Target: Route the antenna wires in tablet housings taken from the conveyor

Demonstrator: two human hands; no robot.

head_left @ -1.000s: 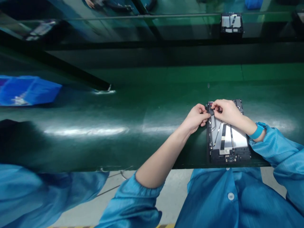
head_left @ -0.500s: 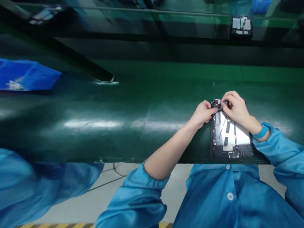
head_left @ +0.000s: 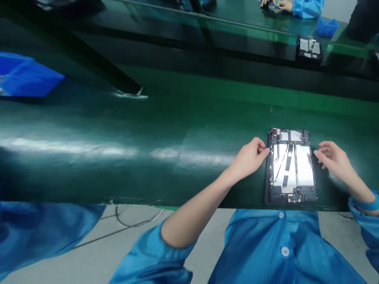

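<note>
An opened tablet [head_left: 304,165] lies flat on the green bench near its front edge. Its silver inner plates, black ribbon cables and small boards are exposed. My left hand [head_left: 250,159] is at the tablet's left edge, thumb stretched towards it and fingers loosely curled, with nothing visible in them. Whether the thumb touches the edge I cannot tell. To the right of the tablet, my right hand [head_left: 334,159] is held just off the edge, thumb and fingers apart and nothing visible between them.
Beyond the bench, a raised shelf carries a stack of similar opened tablets [head_left: 309,49] and a small blue bin [head_left: 327,27]. Across there, a person's hands [head_left: 284,5] work. A blue bin [head_left: 26,75] stands far left, near a dark slanted post [head_left: 118,75]. Another blue sleeve [head_left: 44,232] shows lower left.
My right hand has left the tablet's top and moved to its right side. My left hand has drawn back from the upper left corner to the left edge. The view has shifted.
</note>
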